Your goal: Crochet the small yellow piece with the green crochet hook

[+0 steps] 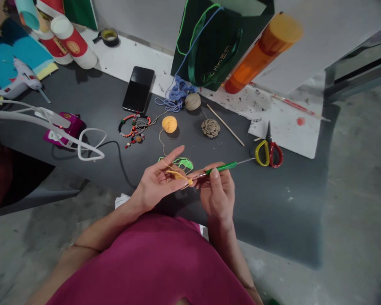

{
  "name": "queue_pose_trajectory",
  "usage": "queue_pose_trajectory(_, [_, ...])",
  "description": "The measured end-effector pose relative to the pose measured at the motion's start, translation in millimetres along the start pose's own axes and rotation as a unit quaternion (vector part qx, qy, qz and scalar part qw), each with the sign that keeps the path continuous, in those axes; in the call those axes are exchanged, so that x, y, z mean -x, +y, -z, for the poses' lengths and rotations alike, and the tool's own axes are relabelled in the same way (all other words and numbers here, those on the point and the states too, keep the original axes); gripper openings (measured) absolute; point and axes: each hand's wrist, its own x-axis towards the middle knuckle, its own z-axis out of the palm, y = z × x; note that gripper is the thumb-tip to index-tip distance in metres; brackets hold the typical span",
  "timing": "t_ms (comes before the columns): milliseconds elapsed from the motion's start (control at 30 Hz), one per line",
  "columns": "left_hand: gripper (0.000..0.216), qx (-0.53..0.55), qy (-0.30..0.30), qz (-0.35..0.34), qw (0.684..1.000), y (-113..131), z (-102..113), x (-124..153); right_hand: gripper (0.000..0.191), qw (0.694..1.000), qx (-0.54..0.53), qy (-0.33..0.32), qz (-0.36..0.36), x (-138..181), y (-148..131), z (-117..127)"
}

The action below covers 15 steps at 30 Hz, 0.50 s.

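My left hand (157,180) pinches a small yellow crochet piece (179,174) between thumb and fingers, the forefinger stretched out with the yellow strand over it. My right hand (217,190) is closed on a green-handled crochet hook (224,167), its tip at the yellow piece. The strand runs up to a yellow yarn ball (169,124) on the grey table (273,203). A green crochet piece (184,162) lies just beyond my hands.
Yellow-and-red scissors (269,151), a beige crochet flower (210,128), a beige yarn ball (193,101), a wooden stick (225,125), a beaded bracelet (133,127), a black phone (139,89), blue yarn (178,91), a green bag (216,42), an orange bottle (265,51), a glue gun (19,82) and white cables (66,135) surround them.
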Motion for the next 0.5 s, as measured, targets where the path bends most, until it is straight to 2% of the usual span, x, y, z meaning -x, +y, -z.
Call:
queue_pose_trajectory(367, [0.072, 0.015, -0.017, 0.001, 1.0, 1.3, -2.2, -1.1, 0.03, 1.0, -0.007, -0.003, -0.022, 0.6, -2.1, -0.7])
queue_pose_trajectory(500, [0.071, 0.012, -0.026, -0.003, 1.0, 1.8, -3.0, -0.9, 0.028, 1.0, 0.012, 0.002, 0.012, 0.9, -2.7, 2.3])
